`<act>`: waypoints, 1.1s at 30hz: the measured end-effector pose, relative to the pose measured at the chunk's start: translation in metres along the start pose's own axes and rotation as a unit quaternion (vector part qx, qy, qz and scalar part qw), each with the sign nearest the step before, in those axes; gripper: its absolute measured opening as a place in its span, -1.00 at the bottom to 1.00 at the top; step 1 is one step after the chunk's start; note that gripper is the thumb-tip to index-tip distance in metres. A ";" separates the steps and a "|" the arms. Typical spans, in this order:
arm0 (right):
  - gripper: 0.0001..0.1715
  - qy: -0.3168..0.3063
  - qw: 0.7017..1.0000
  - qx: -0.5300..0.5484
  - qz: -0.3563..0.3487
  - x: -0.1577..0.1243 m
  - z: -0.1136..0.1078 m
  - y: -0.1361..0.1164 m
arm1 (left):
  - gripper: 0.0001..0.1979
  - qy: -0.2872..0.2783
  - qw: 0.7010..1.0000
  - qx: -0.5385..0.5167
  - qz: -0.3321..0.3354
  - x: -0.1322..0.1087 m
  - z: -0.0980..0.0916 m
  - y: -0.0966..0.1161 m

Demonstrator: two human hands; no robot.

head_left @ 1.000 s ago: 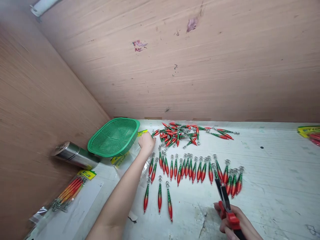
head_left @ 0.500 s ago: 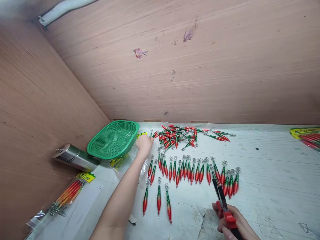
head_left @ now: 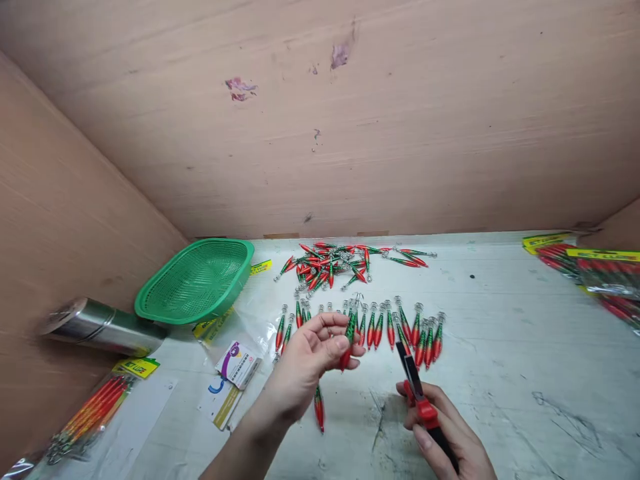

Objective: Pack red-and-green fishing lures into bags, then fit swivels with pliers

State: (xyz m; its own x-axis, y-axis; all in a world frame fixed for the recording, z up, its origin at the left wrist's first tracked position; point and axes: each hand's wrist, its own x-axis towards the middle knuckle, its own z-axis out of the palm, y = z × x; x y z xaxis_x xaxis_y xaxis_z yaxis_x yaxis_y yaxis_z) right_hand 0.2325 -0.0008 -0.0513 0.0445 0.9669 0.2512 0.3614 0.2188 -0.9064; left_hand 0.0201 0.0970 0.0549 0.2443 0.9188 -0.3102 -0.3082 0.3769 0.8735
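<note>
Between the thumb and fingers of my left hand (head_left: 320, 350) is a squid jig (head_left: 351, 330), green toward its wire hooks and red at the other end. It is held above the row of similar squid jigs (head_left: 371, 328) on the table. My right hand (head_left: 445, 427) grips a red-and-black hand tool (head_left: 425, 410) with long, narrow dark jaws angled up and to the left; its exact kind is unclear. Behind the row lies a loose pile of squid jigs (head_left: 330, 267). Another jig (head_left: 319, 408) lies in front, partly hidden by my left hand.
A green plastic basket (head_left: 197, 280) stands at the back left, beside a metal cylinder (head_left: 113, 327). Packaged lures lie at the left (head_left: 95, 413) and right (head_left: 607, 273). A small printed box (head_left: 239, 365) sits left of my forearm. Wooden panels (head_left: 320, 173) enclose the table.
My left hand has come back from the far pile toward me, now holding a squid jig up. The right hand still holds the tool. The view has shifted to the right.
</note>
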 end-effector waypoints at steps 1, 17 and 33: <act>-0.69 0.013 1.000 0.006 0.006 0.000 0.001 -0.005 | -0.47 -0.017 0.999 -0.032 -0.014 -0.005 0.006 -0.004; -0.81 0.022 0.999 0.039 -0.013 0.000 0.005 -0.032 | -0.58 -0.043 0.999 0.020 0.011 -0.018 0.028 -0.042; -0.86 -0.021 0.998 -0.010 -0.052 0.001 0.003 -0.026 | -0.67 0.061 0.991 0.106 0.052 -0.023 0.044 -0.054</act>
State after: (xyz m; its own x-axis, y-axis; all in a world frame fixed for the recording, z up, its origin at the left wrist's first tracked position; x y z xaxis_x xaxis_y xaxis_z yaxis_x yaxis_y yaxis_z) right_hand 0.2209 -0.0047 -0.0284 -0.0342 0.9438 0.3288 0.3805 0.3165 -0.8689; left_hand 0.0711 0.0506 0.0315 0.1047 0.9636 -0.2460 -0.1235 0.2580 0.9582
